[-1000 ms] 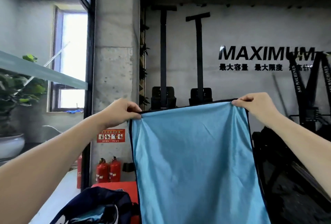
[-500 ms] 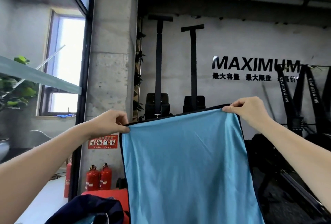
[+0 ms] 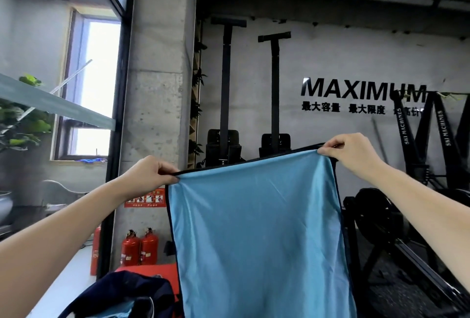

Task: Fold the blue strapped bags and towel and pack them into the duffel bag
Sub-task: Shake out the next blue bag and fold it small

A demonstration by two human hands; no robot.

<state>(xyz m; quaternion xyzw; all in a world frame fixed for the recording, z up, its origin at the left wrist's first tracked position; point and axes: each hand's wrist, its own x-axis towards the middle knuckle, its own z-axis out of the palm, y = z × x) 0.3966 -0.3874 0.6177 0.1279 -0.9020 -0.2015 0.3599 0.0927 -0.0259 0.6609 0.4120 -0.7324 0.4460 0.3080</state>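
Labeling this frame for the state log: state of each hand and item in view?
left hand: pinches the towel's top left corner
right hand: pinches the towel's top right corner
towel: unfolded, held up, hanging flat between the hands
duffel: below left of the towel, open, something blue inside
extinguishers: upright on the floor by the pillar

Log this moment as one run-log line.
stage: towel unfolded | left hand, right hand: pinch blue towel top corners, held up spread | duffel bag: below left
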